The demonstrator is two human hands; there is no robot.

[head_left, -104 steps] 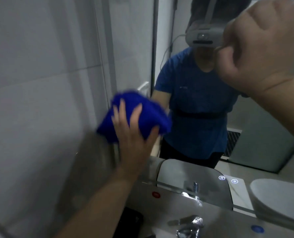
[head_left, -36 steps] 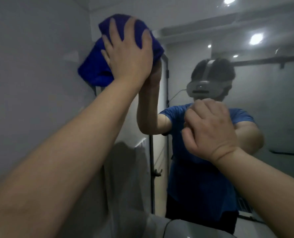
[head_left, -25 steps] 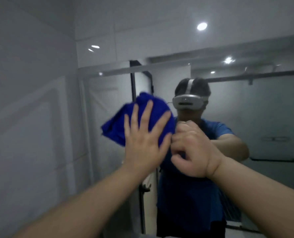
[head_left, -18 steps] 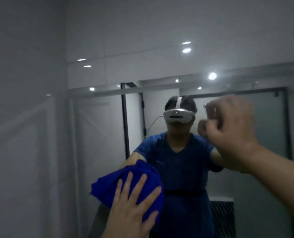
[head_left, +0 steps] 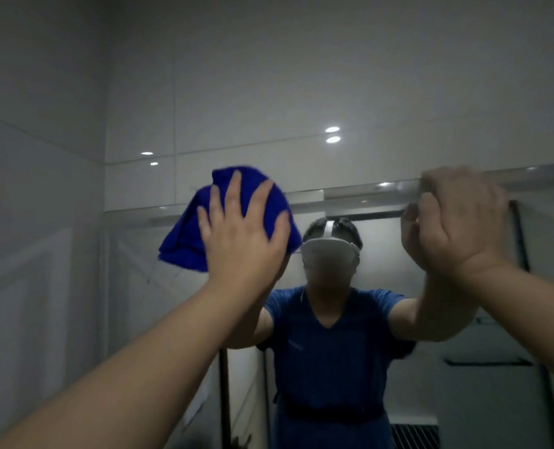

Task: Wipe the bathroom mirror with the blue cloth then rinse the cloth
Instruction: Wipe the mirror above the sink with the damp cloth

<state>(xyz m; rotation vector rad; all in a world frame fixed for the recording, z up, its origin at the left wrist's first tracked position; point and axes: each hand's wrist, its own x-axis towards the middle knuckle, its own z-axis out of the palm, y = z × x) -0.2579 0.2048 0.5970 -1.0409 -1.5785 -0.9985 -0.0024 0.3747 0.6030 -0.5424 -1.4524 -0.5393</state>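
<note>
Grey tiled wall (head_left: 269, 76) above. Head view: left grip (head_left: 243, 241) spread flat, pressing blue cloth (head_left: 185, 234) onto mirror (head_left: 379, 254) near top edge. Right grip (head_left: 454, 228) curled, nothing visibly held (bracing, perhaps). Wiping seemingly mid-way; rinse not yet done.

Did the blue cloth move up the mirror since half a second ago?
Yes. The blue cloth, under the left hand, went up: it was well below the top edge of the mirror, and now it overlaps that edge.
</note>
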